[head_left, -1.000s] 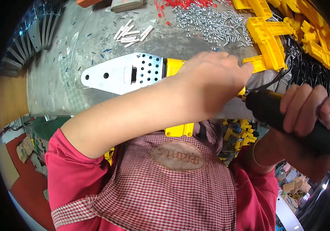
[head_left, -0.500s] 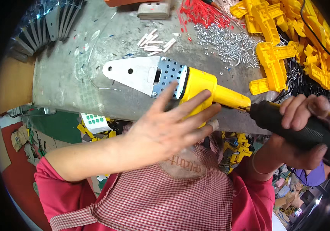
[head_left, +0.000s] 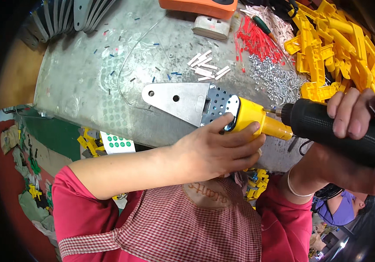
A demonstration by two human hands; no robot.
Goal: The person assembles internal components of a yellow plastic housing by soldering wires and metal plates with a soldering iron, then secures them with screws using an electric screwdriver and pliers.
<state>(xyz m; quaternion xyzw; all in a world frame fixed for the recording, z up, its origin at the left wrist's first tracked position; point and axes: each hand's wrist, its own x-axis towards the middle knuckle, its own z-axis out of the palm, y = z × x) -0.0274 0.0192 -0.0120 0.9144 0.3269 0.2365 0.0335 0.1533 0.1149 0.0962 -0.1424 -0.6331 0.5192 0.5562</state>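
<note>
Away from the handle tip of the yellow tool, over the desk, the black driver had moved to the tool's shoulder. The left hand clasped the tool; the right hand was wrapped around the driver. Loose screws lay beyond.

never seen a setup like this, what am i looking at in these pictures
No machine arm here: these pictures come from a camera on a person's head, looking down at their own bare hands. The right hand grips a black handheld tool, its thin metal tip near a yellow body. The left hand lies over that body, from which a pale metal plate extends leftward. On the grey table are white sticks, red pieces, small metal fasteners and yellow parts.
</note>
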